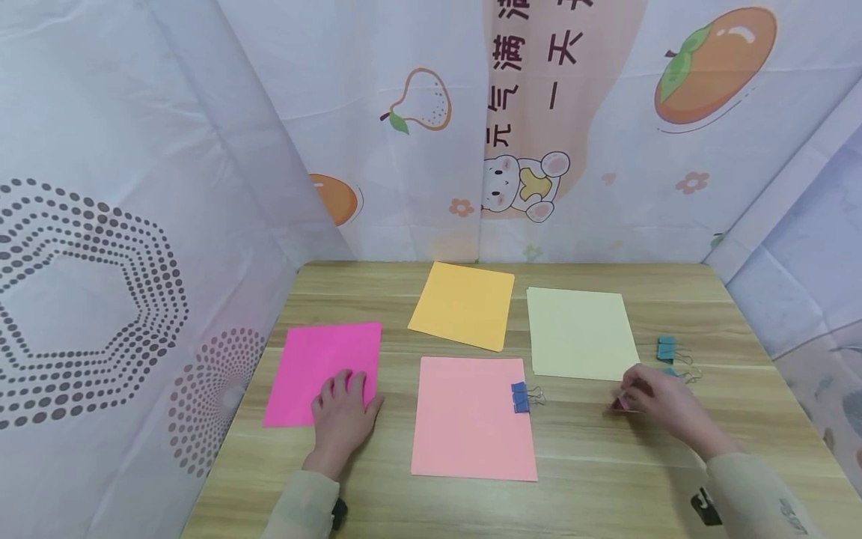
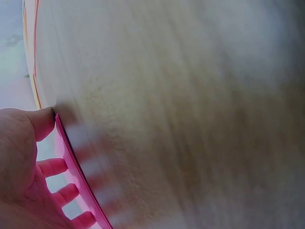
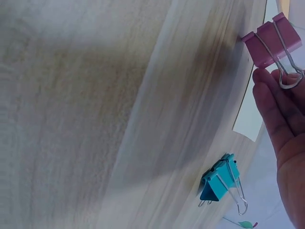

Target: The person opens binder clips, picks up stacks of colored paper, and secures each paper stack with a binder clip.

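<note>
My left hand (image 1: 341, 416) lies with fingers spread over the near right part of a magenta paper stack (image 1: 329, 355). In the left wrist view, its fingertips rest on the sheets and the thumb touches the tabletop just past the edge. My right hand (image 1: 663, 404) pinches a pink binder clip (image 3: 274, 40) by its wire handles, low over the wood, near the front right corner of the pale green paper (image 1: 582, 333). Two teal binder clips lie beyond it; one teal clip (image 3: 220, 179) shows in the right wrist view.
Between the hands lies salmon pink paper (image 1: 471, 423) with a blue binder clip (image 1: 520, 397) on its right edge. Yellow paper (image 1: 466, 305) sits further back. A printed curtain (image 1: 417, 195) hangs behind the wooden table (image 1: 579, 494), and more cloth is at both sides.
</note>
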The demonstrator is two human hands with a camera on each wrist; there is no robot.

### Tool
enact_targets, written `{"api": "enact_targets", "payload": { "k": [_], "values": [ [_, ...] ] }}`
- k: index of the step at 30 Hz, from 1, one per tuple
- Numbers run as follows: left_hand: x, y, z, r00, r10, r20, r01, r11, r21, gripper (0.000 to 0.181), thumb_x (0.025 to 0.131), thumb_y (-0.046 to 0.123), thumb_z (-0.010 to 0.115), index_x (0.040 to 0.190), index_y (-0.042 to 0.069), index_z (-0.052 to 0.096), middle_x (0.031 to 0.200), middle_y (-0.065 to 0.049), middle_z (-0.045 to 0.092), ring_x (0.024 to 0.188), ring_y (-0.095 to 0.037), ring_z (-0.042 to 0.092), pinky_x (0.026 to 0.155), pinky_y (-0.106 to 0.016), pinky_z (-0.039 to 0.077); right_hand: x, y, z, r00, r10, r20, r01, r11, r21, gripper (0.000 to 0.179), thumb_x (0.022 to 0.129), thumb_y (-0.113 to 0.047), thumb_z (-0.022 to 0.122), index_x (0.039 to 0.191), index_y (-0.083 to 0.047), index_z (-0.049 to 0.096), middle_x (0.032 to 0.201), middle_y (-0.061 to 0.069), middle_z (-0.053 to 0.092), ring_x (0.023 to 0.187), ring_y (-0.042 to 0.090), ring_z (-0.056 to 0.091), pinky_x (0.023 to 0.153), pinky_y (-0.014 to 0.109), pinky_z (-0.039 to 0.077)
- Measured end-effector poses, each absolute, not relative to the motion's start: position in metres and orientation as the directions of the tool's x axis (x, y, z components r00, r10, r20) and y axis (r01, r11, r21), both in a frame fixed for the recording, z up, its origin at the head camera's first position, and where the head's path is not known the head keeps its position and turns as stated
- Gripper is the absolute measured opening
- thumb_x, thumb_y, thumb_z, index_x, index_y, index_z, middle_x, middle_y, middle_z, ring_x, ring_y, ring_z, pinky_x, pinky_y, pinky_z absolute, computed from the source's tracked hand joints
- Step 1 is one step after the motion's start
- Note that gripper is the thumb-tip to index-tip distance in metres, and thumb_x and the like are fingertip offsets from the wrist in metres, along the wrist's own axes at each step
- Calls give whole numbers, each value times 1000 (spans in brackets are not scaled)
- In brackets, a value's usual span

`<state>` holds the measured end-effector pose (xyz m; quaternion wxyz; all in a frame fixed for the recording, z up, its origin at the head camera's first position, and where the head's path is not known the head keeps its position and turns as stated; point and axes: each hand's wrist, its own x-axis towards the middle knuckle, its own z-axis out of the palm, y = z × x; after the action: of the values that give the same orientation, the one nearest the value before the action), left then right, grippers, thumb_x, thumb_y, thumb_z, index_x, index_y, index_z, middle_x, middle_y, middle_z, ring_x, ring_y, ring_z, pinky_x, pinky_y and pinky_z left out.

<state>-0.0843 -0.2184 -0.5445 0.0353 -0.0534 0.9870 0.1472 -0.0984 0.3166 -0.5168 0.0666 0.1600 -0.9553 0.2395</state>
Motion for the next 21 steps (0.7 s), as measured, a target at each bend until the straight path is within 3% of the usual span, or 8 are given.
{"api": "enact_targets", "payload": {
  "k": [4, 12, 21],
  "values": [
    [-84, -218, -544, -992, -96, -81, -116, 950, 290, 65, 100, 46, 60, 150, 8, 46, 154, -23, 35, 142, -51, 26, 108, -72, 23, -98, 320, -519, -938, -272, 214, -341, 832, -438, 27, 82, 4, 78, 86, -19, 63, 84, -6, 71, 76, 2, 59, 63, 32, 52],
    [-85, -217, -544, -991, -102, -85, -122, 950, 286, 65, 100, 47, 60, 151, 8, 45, 154, -23, 35, 142, -50, 26, 108, -72, 23, -98, 324, -520, -964, -261, 49, -253, 853, -456, 17, 89, -3, 74, 90, -16, 62, 86, -1, 69, 76, 9, 59, 64, 33, 51],
    [-85, -218, -545, -992, -101, -81, -120, 950, 289, 66, 99, 46, 61, 150, 7, 46, 154, -24, 35, 141, -51, 27, 108, -72, 23, -96, 321, -523, -955, -288, 65, -288, 861, -419, 20, 86, -2, 77, 88, -14, 61, 83, -5, 65, 73, 11, 61, 62, 31, 53]
  ]
}}
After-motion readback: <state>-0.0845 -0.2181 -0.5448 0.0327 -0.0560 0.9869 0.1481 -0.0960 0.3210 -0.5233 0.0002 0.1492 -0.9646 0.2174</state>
